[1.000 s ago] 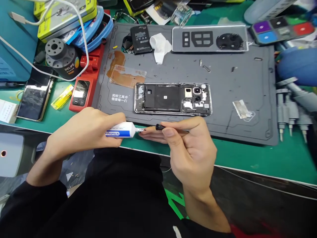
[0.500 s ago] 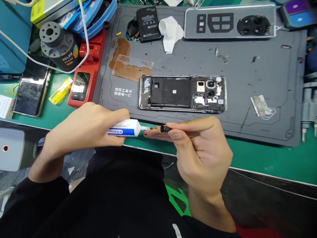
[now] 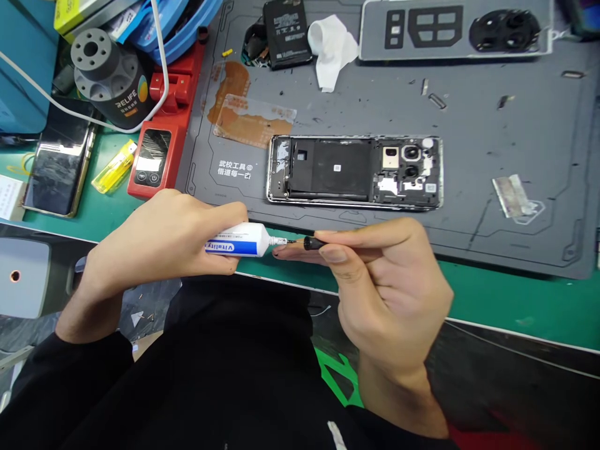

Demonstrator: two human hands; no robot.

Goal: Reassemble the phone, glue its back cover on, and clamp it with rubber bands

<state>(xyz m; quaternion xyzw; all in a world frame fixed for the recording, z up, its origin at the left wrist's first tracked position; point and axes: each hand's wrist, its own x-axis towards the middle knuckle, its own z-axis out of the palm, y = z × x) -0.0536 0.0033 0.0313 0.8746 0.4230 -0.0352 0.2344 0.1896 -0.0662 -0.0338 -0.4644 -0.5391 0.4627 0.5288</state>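
Observation:
My left hand (image 3: 164, 240) is closed around a white and blue glue tube (image 3: 244, 240), whose nozzle points right. Between the thumb and forefinger of my right hand (image 3: 384, 275) is a small black cap (image 3: 313, 243) with a thin pin pointing left. The pin's tip is at the nozzle opening; whether it reaches inside I cannot tell. Other fingers of the right hand stretch out behind the cap and below the nozzle. Just beyond both hands lies an opened phone (image 3: 351, 172), its inner parts and camera lenses facing up.
A grey work mat (image 3: 328, 112) covers much of the green table. On it lie a battery (image 3: 287, 34), a white tissue (image 3: 330, 50), a phone back cover (image 3: 450, 31) and clear film (image 3: 255, 119). Left are a red device (image 3: 157, 156), yellow lighter (image 3: 115, 165) and dark phone (image 3: 60, 162).
The view has shifted slightly, so the phone and mat sit a little further right and higher. Both hands keep their hold on the tube and cap, almost unmoved.

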